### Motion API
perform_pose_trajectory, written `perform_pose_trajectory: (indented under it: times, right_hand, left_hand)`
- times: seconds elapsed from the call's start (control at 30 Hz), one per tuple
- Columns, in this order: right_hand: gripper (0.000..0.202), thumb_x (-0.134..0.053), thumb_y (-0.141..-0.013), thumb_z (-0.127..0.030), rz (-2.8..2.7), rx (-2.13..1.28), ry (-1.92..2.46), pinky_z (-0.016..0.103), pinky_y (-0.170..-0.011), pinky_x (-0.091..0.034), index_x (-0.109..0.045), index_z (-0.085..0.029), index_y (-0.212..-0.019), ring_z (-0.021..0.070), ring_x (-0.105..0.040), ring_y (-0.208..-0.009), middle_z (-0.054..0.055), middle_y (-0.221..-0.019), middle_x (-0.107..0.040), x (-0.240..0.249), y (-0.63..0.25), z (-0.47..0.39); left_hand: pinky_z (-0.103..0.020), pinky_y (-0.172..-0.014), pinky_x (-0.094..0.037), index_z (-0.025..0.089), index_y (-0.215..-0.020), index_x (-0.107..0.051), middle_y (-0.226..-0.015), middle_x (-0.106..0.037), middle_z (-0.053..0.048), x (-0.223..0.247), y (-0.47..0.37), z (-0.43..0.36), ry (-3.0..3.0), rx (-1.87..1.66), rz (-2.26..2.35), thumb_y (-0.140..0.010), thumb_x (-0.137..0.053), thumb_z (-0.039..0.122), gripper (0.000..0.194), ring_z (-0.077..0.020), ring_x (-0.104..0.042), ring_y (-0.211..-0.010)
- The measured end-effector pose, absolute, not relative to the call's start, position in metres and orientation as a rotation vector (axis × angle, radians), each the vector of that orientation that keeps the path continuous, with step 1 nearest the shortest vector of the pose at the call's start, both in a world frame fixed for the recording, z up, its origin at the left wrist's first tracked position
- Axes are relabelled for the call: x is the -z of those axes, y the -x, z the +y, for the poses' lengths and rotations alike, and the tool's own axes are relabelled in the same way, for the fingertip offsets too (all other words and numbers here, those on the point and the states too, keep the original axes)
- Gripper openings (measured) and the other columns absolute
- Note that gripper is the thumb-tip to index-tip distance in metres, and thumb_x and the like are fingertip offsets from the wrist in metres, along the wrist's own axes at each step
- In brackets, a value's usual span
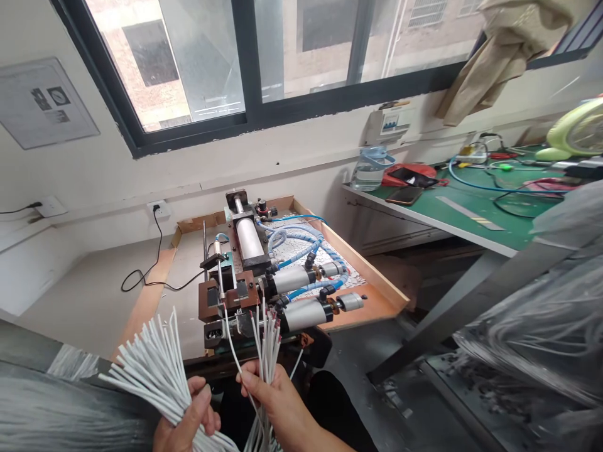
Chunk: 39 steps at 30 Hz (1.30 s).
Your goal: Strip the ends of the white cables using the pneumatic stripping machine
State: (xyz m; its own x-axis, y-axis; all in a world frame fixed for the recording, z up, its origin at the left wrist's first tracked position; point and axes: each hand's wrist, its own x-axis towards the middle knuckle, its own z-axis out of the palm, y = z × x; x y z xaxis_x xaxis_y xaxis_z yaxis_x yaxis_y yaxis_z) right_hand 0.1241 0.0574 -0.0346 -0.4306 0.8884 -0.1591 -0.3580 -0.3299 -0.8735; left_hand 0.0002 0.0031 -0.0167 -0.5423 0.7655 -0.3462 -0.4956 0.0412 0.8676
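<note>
My left hand (191, 417) is closed round a thick bundle of white cables (151, 364), whose ends fan out up and to the left. In my right hand (273, 392) is a smaller bunch of white cables (267, 345), some with reddish tips. Between its thumb and forefinger I pinch a single white cable (232, 342), which reaches up to the front of a pneumatic machine (240, 292). Its tip is at the brown jaw blocks; whether it sits inside them I cannot tell. The machine has silver cylinders and blue air hoses.
The machine stands in a shallow wood-edged tray (377, 295) strewn with white scraps. At right, a green table (471, 213) bears a water jug (370, 168), a phone (405, 196) and a fan (575, 132). Plastic-wrapped cable bundles lie at lower left (61, 402) and right (532, 351).
</note>
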Motion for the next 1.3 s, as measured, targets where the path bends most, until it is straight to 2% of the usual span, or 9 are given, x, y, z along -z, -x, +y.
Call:
perform_pose_trajectory:
  times: [0.07, 0.1, 0.17, 0.27, 0.63, 0.8, 0.93, 1.17, 1.3]
  right_hand:
    - [0.03, -0.058, -0.066, -0.042, -1.092, -1.87, 0.816, 0.023, -0.054, -0.028, -0.057, -0.012, -0.065, 0.0104, -0.039, -0.055, 0.0, -0.057, -0.049, 0.037, -0.131, 0.052]
    - [0.031, -0.057, -0.066, -0.043, -1.135, -1.877, 0.819, 0.023, -0.056, -0.029, -0.057, -0.012, -0.066, 0.0113, -0.04, -0.057, 0.001, -0.058, -0.05, 0.038, -0.134, 0.049]
    - [0.031, -0.057, -0.066, -0.044, -1.214, -1.894, 0.847, 0.024, -0.058, -0.03, -0.057, -0.013, -0.066, 0.0125, -0.042, -0.06, 0.001, -0.06, -0.05, 0.04, -0.14, 0.043]
    - [0.03, -0.059, -0.065, -0.043, -1.304, -1.913, 0.898, 0.025, -0.058, -0.031, -0.055, -0.013, -0.064, 0.0121, -0.041, -0.058, 0.0, -0.057, -0.047, 0.045, -0.145, 0.033]
    - [0.029, -0.061, -0.063, -0.043, -1.453, -1.953, 0.869, 0.022, -0.053, -0.028, -0.057, -0.015, -0.062, 0.0108, -0.035, -0.055, -0.002, -0.055, -0.041, 0.051, -0.144, 0.017]
    - [0.036, -0.052, -0.07, -0.047, -1.588, -2.067, 0.753, 0.022, -0.051, -0.029, -0.057, -0.013, -0.058, 0.011, -0.039, -0.052, 0.001, -0.054, -0.047, 0.049, -0.147, 0.015]
    - [0.04, -0.048, -0.072, -0.049, -1.616, -2.056, 0.71, 0.022, -0.05, -0.028, -0.056, -0.013, -0.056, 0.0098, -0.037, -0.048, 0.0, -0.047, -0.043, 0.042, -0.15, 0.013]
    - [0.04, -0.051, -0.067, -0.053, -1.51, -2.105, 0.8, 0.023, -0.05, -0.027, -0.057, -0.014, -0.058, 0.0098, -0.035, -0.047, -0.002, -0.046, -0.04, 0.037, -0.155, 0.007]
    - [0.039, -0.055, -0.065, -0.051, -1.453, -2.108, 0.834, 0.023, -0.049, -0.027, -0.054, -0.015, -0.051, 0.0098, -0.036, -0.046, -0.002, -0.043, -0.039, 0.04, -0.157, 0.005]
  left_hand:
    - [-0.024, -0.04, -0.036, 0.016, -0.066, -0.059, -0.035, -0.043, 0.006, 0.01, -0.003, 0.002, -0.327, -1.69, 1.328, -0.055, -0.068, 0.024, 0.016, -0.0085, -0.04, -0.036]
    - [-0.024, -0.042, -0.036, 0.016, -0.066, -0.059, -0.039, -0.048, 0.004, 0.007, -0.005, 0.002, -0.318, -1.698, 1.325, -0.057, -0.067, 0.024, 0.014, -0.0093, -0.043, -0.039]
    - [-0.024, -0.046, -0.038, 0.015, -0.069, -0.06, -0.056, -0.06, -0.001, 0.002, -0.008, 0.0, -0.263, -1.71, 1.369, -0.057, -0.067, 0.023, 0.015, -0.0128, -0.053, -0.051]
    - [-0.025, -0.049, -0.039, 0.015, -0.077, -0.062, -0.074, -0.066, -0.007, -0.001, -0.01, -0.004, -0.257, -1.696, 1.397, -0.058, -0.066, 0.023, 0.021, -0.0176, -0.058, -0.066]
    - [-0.027, -0.05, -0.04, 0.013, -0.075, -0.061, -0.063, -0.064, -0.005, 0.007, -0.01, -0.014, -0.332, -1.7, 1.414, -0.058, -0.066, 0.022, 0.019, -0.0182, -0.059, -0.059]
    - [-0.026, -0.049, -0.04, 0.012, -0.068, -0.06, -0.056, -0.062, -0.004, 0.009, -0.007, -0.017, -0.36, -1.715, 1.412, -0.057, -0.067, 0.02, 0.015, -0.0156, -0.057, -0.051]
    - [-0.026, -0.049, -0.041, 0.014, -0.062, -0.059, -0.053, -0.06, -0.001, 0.008, -0.007, -0.017, -0.34, -1.75, 1.416, -0.054, -0.068, 0.019, 0.013, -0.0138, -0.055, -0.048]
    - [-0.026, -0.049, -0.041, 0.016, -0.06, -0.058, -0.05, -0.058, 0.0, 0.007, -0.007, -0.018, -0.303, -1.757, 1.404, -0.055, -0.068, 0.019, 0.011, -0.0129, -0.053, -0.045]
    - [-0.026, -0.047, -0.04, 0.015, -0.06, -0.059, -0.049, -0.058, 0.0, 0.008, -0.007, -0.018, -0.324, -1.745, 1.386, -0.054, -0.068, 0.02, 0.013, -0.0134, -0.053, -0.045]
